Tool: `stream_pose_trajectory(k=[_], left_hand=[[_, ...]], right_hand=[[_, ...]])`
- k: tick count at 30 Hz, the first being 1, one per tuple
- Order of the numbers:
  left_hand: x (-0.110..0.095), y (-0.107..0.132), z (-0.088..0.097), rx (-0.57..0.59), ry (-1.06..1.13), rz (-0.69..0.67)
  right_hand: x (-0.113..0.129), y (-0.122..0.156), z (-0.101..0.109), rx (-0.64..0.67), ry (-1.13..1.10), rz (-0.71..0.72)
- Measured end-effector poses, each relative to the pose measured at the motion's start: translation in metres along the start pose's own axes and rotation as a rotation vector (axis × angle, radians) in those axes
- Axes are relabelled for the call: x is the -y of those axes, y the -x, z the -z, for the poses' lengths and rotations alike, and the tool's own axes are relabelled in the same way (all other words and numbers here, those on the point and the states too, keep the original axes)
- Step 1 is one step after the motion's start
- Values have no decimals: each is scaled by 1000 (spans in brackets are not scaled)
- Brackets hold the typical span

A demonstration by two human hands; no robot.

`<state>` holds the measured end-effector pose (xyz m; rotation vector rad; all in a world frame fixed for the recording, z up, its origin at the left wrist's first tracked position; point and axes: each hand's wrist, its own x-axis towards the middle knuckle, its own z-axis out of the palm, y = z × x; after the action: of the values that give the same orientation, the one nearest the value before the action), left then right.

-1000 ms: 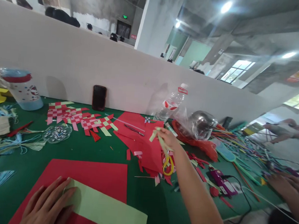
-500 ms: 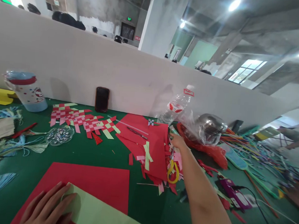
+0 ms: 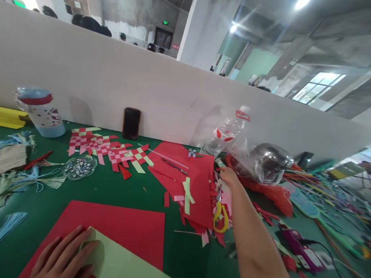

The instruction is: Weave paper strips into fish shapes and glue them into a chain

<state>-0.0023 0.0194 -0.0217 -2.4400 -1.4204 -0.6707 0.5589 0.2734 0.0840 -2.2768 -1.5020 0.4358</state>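
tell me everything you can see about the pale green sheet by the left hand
The pale green sheet looks like plain paper or thin card, straight-edged and unmarked where it shows. It lies aslant on a larger red sheet and reaches past that sheet's right edge. The left hand covers its left end; its lower part is out of view.

the dark phone (image 3: 131, 124) stands upright against the white partition (image 3: 113, 74). left of the phone is a blue-lidded tumbler (image 3: 42, 114), with a yellow piece (image 3: 2, 117) farther left. right of the phone come a clear plastic bottle (image 3: 224, 133) (tilted in this view), then a shiny metal vessel (image 3: 274, 153); well right and nearer lies a purple device (image 3: 294, 245).
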Motion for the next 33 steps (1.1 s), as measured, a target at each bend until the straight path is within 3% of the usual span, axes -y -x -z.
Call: stream_pose_trajectory(k=[6, 11, 17, 25, 33], left_hand=[[-2, -2, 2, -24, 9, 4], [-4, -5, 6, -13, 16, 1], [-9, -11, 15, -25, 5, -4], [-12, -13, 15, -41, 22, 13], [-13, -14, 18, -36, 44, 13]], right_hand=[[6, 32, 34, 90, -456, 18], [29, 52, 17, 217, -602, 67], [42, 59, -9, 243, -478, 40], [41, 72, 3, 122, -83, 88], [53, 109, -45, 242, 99, 161]])
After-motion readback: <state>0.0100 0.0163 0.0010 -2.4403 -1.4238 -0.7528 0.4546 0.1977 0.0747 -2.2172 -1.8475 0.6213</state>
